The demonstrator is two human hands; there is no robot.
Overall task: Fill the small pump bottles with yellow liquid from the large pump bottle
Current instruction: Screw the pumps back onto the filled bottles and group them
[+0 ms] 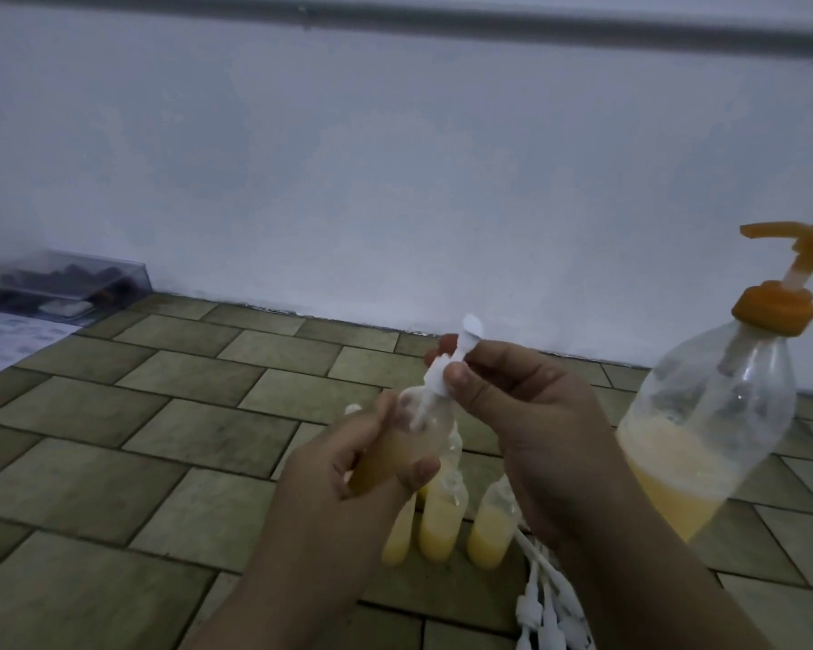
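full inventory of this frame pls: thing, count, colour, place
small pump bottle: one, clear with yellow liquid, held mid-frame
white pump top: one, white, at that bottle's neck
filled small bottles: at least three, clear with yellow liquid, uncapped, standing on the floor below the hands
loose pump tops: several, white, floor, bottom centre-right
large pump bottle: one, clear, orange pump, partly full of yellow liquid, right
clear box: one, dark contents, far left by the wall
printed sheet: one, white, left floor
tiled floor: olive
left hand: grips the small bottle
right hand: pinches the pump top
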